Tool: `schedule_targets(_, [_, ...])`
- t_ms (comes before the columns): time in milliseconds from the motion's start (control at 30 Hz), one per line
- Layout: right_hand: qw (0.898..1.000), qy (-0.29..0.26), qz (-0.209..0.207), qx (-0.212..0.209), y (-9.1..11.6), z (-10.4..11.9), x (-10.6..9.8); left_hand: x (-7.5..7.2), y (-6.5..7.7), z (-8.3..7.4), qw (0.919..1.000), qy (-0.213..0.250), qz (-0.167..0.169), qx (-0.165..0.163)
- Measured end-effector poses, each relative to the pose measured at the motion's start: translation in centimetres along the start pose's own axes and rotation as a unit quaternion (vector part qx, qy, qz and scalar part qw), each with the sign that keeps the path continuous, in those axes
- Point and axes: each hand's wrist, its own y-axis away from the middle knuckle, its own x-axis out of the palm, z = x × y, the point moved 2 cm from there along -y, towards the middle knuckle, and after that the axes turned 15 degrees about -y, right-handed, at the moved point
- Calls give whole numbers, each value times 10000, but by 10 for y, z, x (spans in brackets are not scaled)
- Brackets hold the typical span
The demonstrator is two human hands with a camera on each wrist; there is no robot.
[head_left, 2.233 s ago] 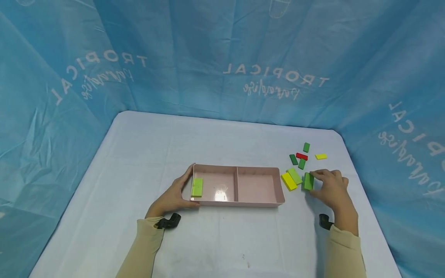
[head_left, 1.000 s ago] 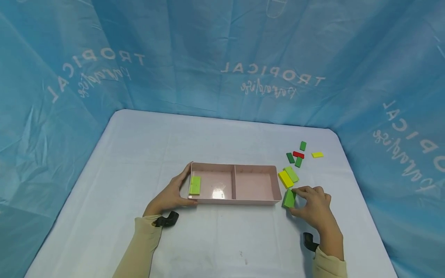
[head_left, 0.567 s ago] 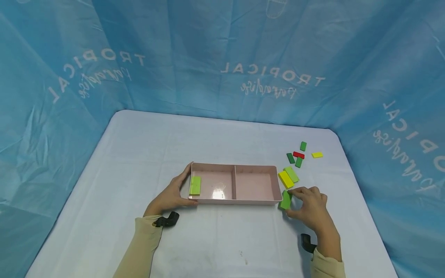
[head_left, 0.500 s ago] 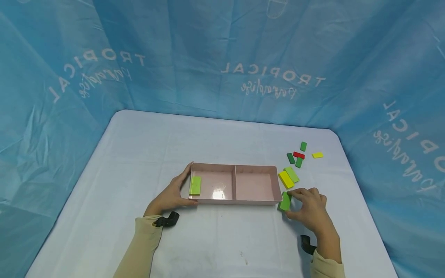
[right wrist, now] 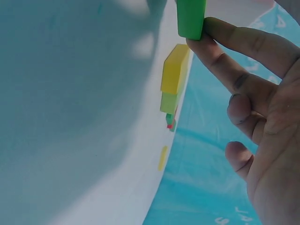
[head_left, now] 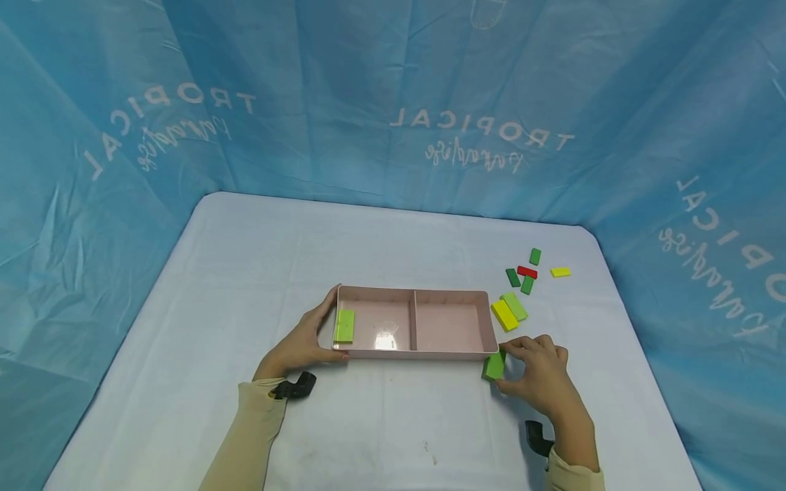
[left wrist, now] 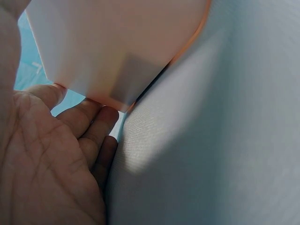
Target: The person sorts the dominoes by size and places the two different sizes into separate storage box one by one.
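A shallow pink box (head_left: 454, 320) with two compartments lies on the white table. My left hand (head_left: 301, 348) holds its left end, thumb at the near side and fingers along the left end; the left wrist view shows the fingertips against the box wall (left wrist: 108, 42). A light green block (head_left: 345, 326) sits against the left wall of the left compartment. My right hand (head_left: 540, 375) pinches a green block (head_left: 494, 367) between thumb and fingers, by the box's near right corner. In the right wrist view that green block (right wrist: 191, 18) is partly cut off by the frame's top edge.
Right of the box lie a yellow block (head_left: 505, 316) and a light green block (head_left: 514, 306), side by side. Farther back are several small green pieces (head_left: 527, 284), a red piece (head_left: 527, 272) and a yellow piece (head_left: 561, 272). A blue curtain (head_left: 344, 102) surrounds the table.
My right hand has carried the green block left and toward me, from right of the loose blocks to the box's near right corner. My left hand keeps its hold on the box.
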Motion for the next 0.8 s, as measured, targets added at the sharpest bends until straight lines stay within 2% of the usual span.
schedule_targets(500, [9992, 95, 278, 265, 10, 6, 3, 2, -1, 1, 10000, -67, 20, -67])
schedule_targets(800, [9993, 140, 341, 90, 15, 16, 2, 1, -2, -1, 10000, -9, 5, -42])
